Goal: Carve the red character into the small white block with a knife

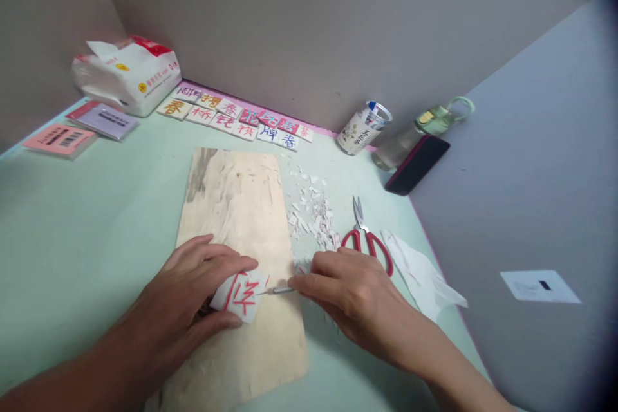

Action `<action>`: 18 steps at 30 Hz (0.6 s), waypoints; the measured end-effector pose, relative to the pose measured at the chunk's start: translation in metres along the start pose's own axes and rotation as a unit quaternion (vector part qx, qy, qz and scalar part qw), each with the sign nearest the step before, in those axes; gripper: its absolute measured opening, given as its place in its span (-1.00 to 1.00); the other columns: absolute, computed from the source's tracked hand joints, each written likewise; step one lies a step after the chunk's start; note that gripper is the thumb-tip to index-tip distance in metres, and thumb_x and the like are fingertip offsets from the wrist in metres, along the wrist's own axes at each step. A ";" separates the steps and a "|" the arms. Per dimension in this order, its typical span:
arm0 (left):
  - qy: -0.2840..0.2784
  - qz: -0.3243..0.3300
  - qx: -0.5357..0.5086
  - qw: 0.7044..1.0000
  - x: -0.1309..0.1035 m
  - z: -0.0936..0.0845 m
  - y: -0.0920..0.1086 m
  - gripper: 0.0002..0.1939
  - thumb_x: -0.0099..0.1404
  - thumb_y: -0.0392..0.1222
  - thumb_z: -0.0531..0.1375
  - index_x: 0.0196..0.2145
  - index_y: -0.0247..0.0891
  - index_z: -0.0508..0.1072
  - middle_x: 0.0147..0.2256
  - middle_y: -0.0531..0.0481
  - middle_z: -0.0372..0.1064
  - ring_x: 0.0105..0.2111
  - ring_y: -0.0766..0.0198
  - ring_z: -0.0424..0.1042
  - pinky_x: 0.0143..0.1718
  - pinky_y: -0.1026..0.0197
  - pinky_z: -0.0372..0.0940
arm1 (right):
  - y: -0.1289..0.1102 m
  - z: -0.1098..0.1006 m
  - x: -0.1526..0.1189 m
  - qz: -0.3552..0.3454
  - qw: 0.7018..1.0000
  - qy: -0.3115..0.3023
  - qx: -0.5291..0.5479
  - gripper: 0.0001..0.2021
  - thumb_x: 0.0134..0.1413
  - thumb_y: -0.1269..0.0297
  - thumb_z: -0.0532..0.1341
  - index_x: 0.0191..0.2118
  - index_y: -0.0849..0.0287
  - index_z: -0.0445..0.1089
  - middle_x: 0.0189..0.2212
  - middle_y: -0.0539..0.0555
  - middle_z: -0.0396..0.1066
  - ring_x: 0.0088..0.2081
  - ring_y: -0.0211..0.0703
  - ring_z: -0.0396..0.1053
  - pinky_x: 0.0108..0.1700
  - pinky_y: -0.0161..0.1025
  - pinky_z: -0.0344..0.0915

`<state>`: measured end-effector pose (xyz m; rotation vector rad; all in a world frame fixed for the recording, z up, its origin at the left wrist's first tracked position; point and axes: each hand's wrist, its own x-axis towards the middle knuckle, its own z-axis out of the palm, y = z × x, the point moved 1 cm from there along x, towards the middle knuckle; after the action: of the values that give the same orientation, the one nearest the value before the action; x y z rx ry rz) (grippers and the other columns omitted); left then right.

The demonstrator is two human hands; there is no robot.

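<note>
On a pale-green tabletop (96,206): one rectangular board of light, dark-streaked wood (236,206), running away from the worker. Over its near half, one small white block with a red-drawn character (246,296), face up, slightly tilted. Left hand (203,283): fingers part-curled, forefinger at the block's upper edge, thumb at its lower, pinching it. Right hand (342,283): fingers closed in a pencil grip on one slim silver-coloured tool with a fine tip (277,290), the tip at the block's right side; actual contact cannot be told. Step in hand, by judgement: fine cutting beside the red strokes. Next move, by judgement: a firm pinch, a short controlled stroke, left fingertips kept out of the tip's path. Right of the board: scattered white shavings (313,212); red-handled steel scissors (363,228), blades together; crumpled white tissue (425,273). Behind the board: rows of small white tiles with coloured characters (224,121). Far left: white-and-red tissue pack (130,74), flat pink packet (60,140), flat lavender packet (103,119). Far right: white printed can (360,130), green-lidded clear bottle (400,138), dark-screened phone (418,165) leaning before it.
</note>
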<state>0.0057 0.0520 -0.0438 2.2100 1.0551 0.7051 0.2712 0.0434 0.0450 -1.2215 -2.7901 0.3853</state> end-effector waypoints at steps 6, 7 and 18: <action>-0.002 0.003 0.000 1.000 -0.001 0.000 -0.001 -0.57 0.45 0.16 0.16 0.20 0.10 0.30 0.05 0.07 0.46 0.11 0.06 0.37 0.34 -0.14 -0.05 | -0.002 -0.001 0.004 -0.022 0.999 0.007 -0.024 -0.68 0.42 0.53 -0.01 -0.21 0.14 0.46 -0.47 -0.03 0.25 -0.46 -0.20 0.08 -0.39 -0.19 -0.10; -0.001 0.001 0.004 1.000 -0.001 0.000 -0.001 -0.57 0.44 0.16 0.16 0.20 0.10 0.30 0.05 0.08 0.46 0.11 0.07 0.37 0.34 -0.13 -0.04 | -0.002 -0.001 0.004 -0.027 0.999 0.003 -0.021 -0.69 0.43 0.52 0.00 -0.20 0.13 0.46 -0.46 -0.03 0.25 -0.45 -0.20 0.08 -0.38 -0.19 -0.10; -0.007 -0.001 0.001 1.000 -0.001 0.000 -0.001 -0.56 0.41 0.08 0.20 0.21 0.13 0.29 0.04 0.09 0.45 0.11 0.06 0.36 0.35 -0.18 -0.04 | 0.004 -0.003 0.003 -0.040 0.999 -0.016 0.007 -0.69 0.44 0.50 -0.01 -0.10 0.11 0.47 -0.42 -0.02 0.27 -0.42 -0.18 0.12 -0.34 -0.19 -0.05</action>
<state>0.0051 0.0517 -0.0449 2.2123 1.0518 0.6861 0.2721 0.0490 0.0471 -1.1070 -2.8467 0.4210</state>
